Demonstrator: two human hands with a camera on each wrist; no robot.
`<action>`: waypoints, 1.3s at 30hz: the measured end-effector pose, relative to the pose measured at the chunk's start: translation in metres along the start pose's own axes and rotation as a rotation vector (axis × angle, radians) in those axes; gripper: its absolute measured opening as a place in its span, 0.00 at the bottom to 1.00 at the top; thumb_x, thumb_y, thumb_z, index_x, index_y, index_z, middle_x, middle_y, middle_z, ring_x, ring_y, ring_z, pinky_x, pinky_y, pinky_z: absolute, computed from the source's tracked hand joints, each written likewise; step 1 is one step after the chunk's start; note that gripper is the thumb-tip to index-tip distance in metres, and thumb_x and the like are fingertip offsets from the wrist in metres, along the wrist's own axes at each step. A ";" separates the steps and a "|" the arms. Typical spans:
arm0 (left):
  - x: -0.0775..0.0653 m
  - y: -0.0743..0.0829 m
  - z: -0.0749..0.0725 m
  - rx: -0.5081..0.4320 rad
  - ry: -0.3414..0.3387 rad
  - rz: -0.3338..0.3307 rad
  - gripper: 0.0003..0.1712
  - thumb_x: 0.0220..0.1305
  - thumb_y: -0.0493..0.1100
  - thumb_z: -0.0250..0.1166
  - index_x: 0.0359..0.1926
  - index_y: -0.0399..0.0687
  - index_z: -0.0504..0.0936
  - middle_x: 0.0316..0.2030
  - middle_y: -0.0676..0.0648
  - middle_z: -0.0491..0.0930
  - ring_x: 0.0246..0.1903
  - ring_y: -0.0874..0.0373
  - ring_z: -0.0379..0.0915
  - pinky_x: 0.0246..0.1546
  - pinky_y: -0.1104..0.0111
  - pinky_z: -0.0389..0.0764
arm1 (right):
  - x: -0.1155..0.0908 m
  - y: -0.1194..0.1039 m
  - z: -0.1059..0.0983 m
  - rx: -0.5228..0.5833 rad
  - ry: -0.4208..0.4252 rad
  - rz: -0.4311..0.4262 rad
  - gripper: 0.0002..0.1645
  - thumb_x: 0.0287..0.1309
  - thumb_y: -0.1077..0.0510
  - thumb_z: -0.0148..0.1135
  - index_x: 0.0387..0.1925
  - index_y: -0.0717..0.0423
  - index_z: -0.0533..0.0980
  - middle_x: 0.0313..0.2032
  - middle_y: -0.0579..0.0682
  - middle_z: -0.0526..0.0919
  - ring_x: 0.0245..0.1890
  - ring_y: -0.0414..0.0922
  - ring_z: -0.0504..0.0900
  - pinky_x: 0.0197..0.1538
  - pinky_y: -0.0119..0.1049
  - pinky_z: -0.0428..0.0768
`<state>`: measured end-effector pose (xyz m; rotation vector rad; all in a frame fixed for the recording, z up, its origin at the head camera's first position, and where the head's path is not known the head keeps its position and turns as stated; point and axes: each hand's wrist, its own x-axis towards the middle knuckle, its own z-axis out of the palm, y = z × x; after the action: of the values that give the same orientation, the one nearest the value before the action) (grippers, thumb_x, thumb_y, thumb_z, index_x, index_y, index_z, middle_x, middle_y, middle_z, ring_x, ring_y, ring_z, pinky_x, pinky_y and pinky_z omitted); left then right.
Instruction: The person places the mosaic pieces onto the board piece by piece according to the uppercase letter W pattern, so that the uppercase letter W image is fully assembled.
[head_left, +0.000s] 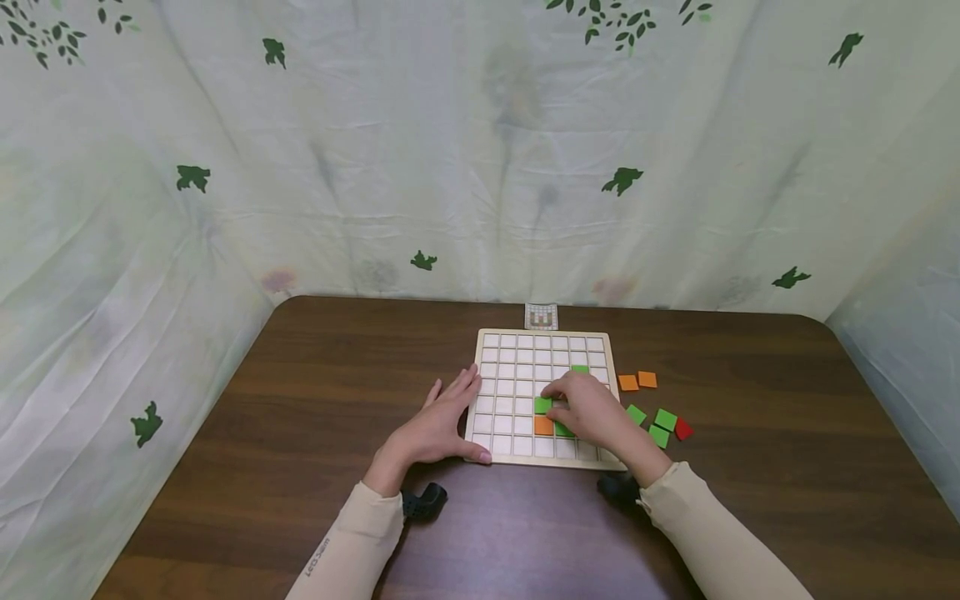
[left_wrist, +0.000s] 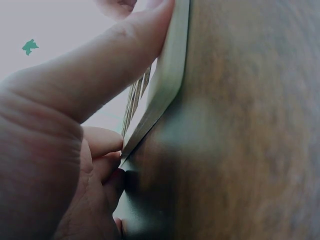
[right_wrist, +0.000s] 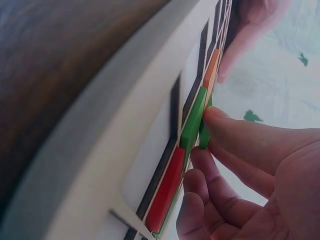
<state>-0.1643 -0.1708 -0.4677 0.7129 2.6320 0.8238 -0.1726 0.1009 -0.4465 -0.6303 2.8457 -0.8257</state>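
So on the left you've got the left hand (head_left: 435, 429), fingers stretched out along the left edge of the gridded board (head_left: 506, 404) with the thumb on the near edge, just touching it. The board sits right between both hands on the wooden table (head_left: 337, 358), with a small printed card (head_left: 542, 317) just past its far edge. Right of the board's middle there's an orange tile (head_left: 543, 425), just beside the right hand (head_left: 596, 408), which reaches in over the board. That one's nearly closed, thumb and fingers pinching a green tile (right_wrist: 204, 136), and the wrist cam shows a red tile (right_wrist: 166, 189) near its curled fingers. Furthest right, beside the board and the right forearm, lie loose orange tiles (head_left: 628, 382), loose green tiles (head_left: 659, 437) and a loose red tile (head_left: 683, 429).
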 end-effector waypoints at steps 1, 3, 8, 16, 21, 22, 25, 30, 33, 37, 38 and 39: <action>0.000 0.000 0.000 0.001 -0.001 -0.001 0.71 0.47 0.63 0.79 0.79 0.39 0.46 0.80 0.45 0.37 0.78 0.52 0.31 0.74 0.47 0.31 | 0.000 0.000 0.000 -0.003 0.001 0.000 0.13 0.59 0.61 0.71 0.47 0.57 0.86 0.42 0.50 0.86 0.45 0.48 0.81 0.48 0.46 0.80; 0.000 0.000 0.000 0.002 -0.002 -0.003 0.72 0.47 0.63 0.79 0.79 0.39 0.46 0.80 0.45 0.37 0.78 0.52 0.31 0.74 0.47 0.31 | 0.000 0.000 0.001 -0.007 0.002 -0.001 0.13 0.59 0.62 0.71 0.47 0.57 0.86 0.42 0.50 0.86 0.45 0.48 0.81 0.49 0.46 0.80; -0.001 0.000 0.000 0.003 -0.001 -0.001 0.72 0.47 0.63 0.79 0.79 0.39 0.46 0.80 0.45 0.37 0.78 0.52 0.31 0.74 0.47 0.32 | 0.000 0.001 0.001 -0.008 0.005 0.006 0.14 0.59 0.61 0.71 0.48 0.57 0.86 0.43 0.49 0.86 0.44 0.47 0.80 0.49 0.46 0.80; 0.000 0.000 0.000 0.000 0.001 0.004 0.72 0.47 0.62 0.80 0.79 0.38 0.46 0.80 0.44 0.37 0.78 0.52 0.31 0.74 0.46 0.31 | -0.009 0.006 -0.006 0.041 0.030 0.004 0.16 0.59 0.59 0.72 0.49 0.57 0.85 0.41 0.48 0.85 0.41 0.46 0.80 0.46 0.45 0.80; -0.001 0.000 0.000 0.001 0.000 0.001 0.72 0.47 0.62 0.80 0.79 0.39 0.45 0.80 0.45 0.37 0.78 0.52 0.31 0.74 0.47 0.31 | -0.015 0.013 -0.017 0.074 0.024 0.029 0.19 0.60 0.58 0.71 0.52 0.58 0.84 0.47 0.51 0.85 0.45 0.49 0.81 0.48 0.47 0.81; -0.001 0.000 0.000 0.001 0.000 0.000 0.72 0.47 0.62 0.80 0.79 0.39 0.45 0.80 0.45 0.37 0.78 0.52 0.31 0.74 0.47 0.31 | -0.016 0.015 -0.019 0.075 0.025 0.038 0.19 0.60 0.58 0.71 0.53 0.58 0.83 0.47 0.51 0.85 0.46 0.49 0.81 0.48 0.47 0.81; -0.001 0.000 0.000 0.001 -0.001 -0.002 0.72 0.47 0.62 0.80 0.79 0.39 0.45 0.80 0.45 0.37 0.78 0.52 0.31 0.74 0.47 0.31 | -0.019 0.020 -0.026 0.080 0.038 0.062 0.20 0.60 0.58 0.71 0.54 0.58 0.83 0.47 0.52 0.84 0.46 0.50 0.79 0.46 0.45 0.80; 0.000 0.000 0.000 0.001 -0.001 -0.003 0.72 0.47 0.62 0.80 0.79 0.39 0.45 0.80 0.45 0.37 0.78 0.52 0.31 0.74 0.47 0.31 | -0.025 0.031 -0.036 0.112 0.080 0.061 0.21 0.61 0.58 0.69 0.55 0.59 0.82 0.49 0.54 0.83 0.46 0.51 0.78 0.43 0.44 0.77; 0.000 0.001 0.000 0.000 -0.002 -0.004 0.72 0.47 0.62 0.80 0.79 0.39 0.45 0.80 0.44 0.37 0.78 0.51 0.31 0.74 0.46 0.31 | -0.028 0.038 -0.041 0.132 0.104 0.076 0.21 0.62 0.58 0.69 0.56 0.60 0.82 0.50 0.55 0.82 0.46 0.52 0.78 0.43 0.44 0.77; 0.000 0.000 -0.001 -0.001 -0.003 -0.004 0.72 0.47 0.62 0.80 0.79 0.39 0.45 0.80 0.44 0.37 0.78 0.51 0.31 0.74 0.47 0.31 | -0.031 0.048 -0.047 0.126 0.128 0.104 0.22 0.61 0.58 0.70 0.56 0.60 0.81 0.47 0.57 0.81 0.43 0.52 0.77 0.42 0.44 0.79; 0.000 0.000 0.000 -0.001 -0.003 -0.004 0.72 0.47 0.62 0.80 0.79 0.39 0.45 0.80 0.44 0.37 0.78 0.51 0.31 0.74 0.47 0.31 | -0.032 0.050 -0.049 0.130 0.132 0.114 0.22 0.61 0.58 0.71 0.56 0.61 0.81 0.47 0.57 0.81 0.43 0.52 0.77 0.42 0.44 0.79; 0.000 0.000 0.000 -0.001 -0.003 -0.004 0.72 0.47 0.62 0.80 0.79 0.39 0.45 0.80 0.44 0.37 0.78 0.51 0.31 0.74 0.47 0.31 | -0.033 0.052 -0.051 0.134 0.137 0.124 0.22 0.61 0.58 0.71 0.56 0.61 0.81 0.47 0.58 0.81 0.42 0.51 0.77 0.42 0.44 0.79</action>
<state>-0.1646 -0.1706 -0.4672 0.7076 2.6293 0.8218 -0.1728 0.1792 -0.4317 -0.3911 2.8816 -1.0653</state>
